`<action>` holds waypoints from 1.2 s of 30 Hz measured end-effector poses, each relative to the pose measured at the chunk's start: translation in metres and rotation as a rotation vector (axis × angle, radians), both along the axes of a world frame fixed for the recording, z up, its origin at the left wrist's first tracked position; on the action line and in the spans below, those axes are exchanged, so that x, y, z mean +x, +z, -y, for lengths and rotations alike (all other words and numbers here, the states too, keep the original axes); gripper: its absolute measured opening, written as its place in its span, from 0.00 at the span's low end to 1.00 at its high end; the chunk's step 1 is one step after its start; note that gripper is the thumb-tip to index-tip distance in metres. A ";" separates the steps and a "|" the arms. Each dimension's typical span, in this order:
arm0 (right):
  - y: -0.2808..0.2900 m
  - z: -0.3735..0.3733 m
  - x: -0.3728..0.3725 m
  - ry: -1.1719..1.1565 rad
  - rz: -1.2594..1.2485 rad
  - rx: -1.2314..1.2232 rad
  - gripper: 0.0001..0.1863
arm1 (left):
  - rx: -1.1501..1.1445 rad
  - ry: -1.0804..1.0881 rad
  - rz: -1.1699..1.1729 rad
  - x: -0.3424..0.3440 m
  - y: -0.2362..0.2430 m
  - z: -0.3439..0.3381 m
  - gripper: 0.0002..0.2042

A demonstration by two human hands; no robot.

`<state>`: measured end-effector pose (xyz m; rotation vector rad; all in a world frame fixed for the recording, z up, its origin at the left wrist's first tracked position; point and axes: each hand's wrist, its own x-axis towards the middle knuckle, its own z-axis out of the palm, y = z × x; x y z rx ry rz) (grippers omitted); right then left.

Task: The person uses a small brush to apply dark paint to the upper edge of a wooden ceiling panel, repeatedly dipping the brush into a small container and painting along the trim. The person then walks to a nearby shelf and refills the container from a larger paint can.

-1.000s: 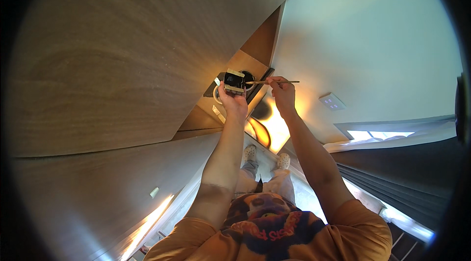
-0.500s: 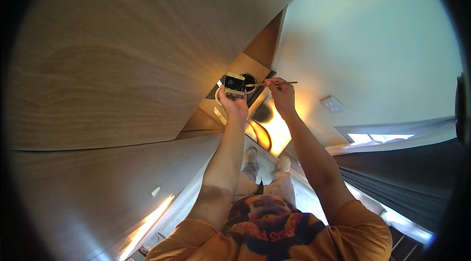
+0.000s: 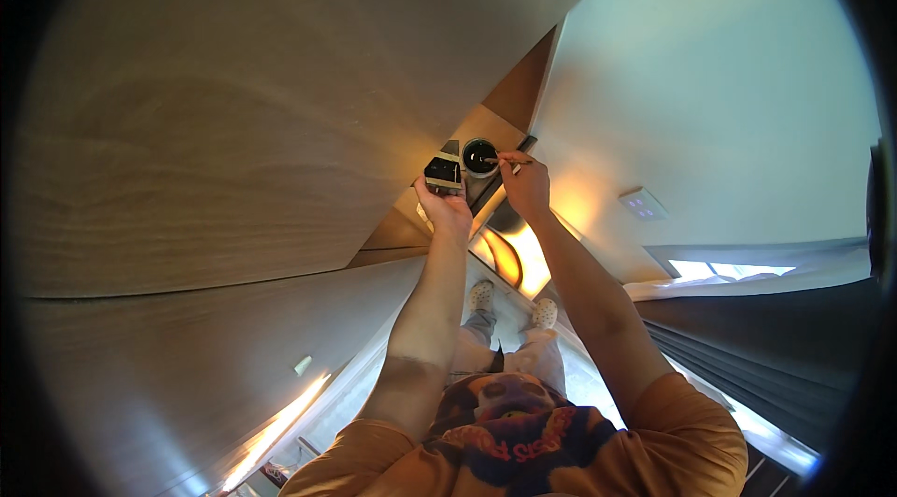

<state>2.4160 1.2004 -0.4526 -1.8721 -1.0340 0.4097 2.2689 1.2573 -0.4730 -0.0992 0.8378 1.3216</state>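
While both arms reach straight up toward the ceiling, the left hand [image 3: 447, 207] is closed around a small black box with a pale face [image 3: 443, 173], holding it just beside a round dark hole [image 3: 479, 157] cut into the lit recess [image 3: 500, 245] between the wood panel [image 3: 234, 105] and the pale ceiling [image 3: 710, 58]. The right hand [image 3: 526, 184] is pinched shut on a thin stick-like tool [image 3: 509, 161], whose tip lies at the rim of that hole; whether it is a screwdriver or a wire I cannot tell.

From here the likeliest trouble is a dropped part. The box rests on fingertips only, overhead, so a slip of the grip would probably send it down onto the person's face or the floor. The thin tool seems held by two or three fingers near one end, and a sideways push could make it skid off the rim and scratch the wood or jab the left fingers, which sit close by. Working with arms fully raised may also tire them, and a shaky hand would worsen both risks
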 end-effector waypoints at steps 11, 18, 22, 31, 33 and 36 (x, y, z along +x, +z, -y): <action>0.045 0.018 0.002 -0.044 -0.350 0.084 0.09 | 0.070 -0.055 -0.082 0.015 0.010 -0.001 0.18; 0.067 0.039 0.006 -0.018 -0.454 0.047 0.07 | 0.038 -0.099 -0.002 0.029 0.026 0.011 0.20; 0.077 0.055 0.017 -0.034 -0.510 0.070 0.07 | 0.064 -0.116 0.013 0.030 0.038 0.020 0.22; 0.113 0.113 0.034 0.040 -0.506 0.101 0.08 | 0.102 -0.149 0.172 0.038 0.089 0.085 0.19; 0.123 0.133 0.042 0.064 -0.479 0.114 0.08 | 0.114 -0.135 0.197 0.038 0.103 0.105 0.23; 0.143 0.174 0.055 0.080 -0.571 0.125 0.07 | 0.114 -0.153 0.213 0.038 0.126 0.139 0.20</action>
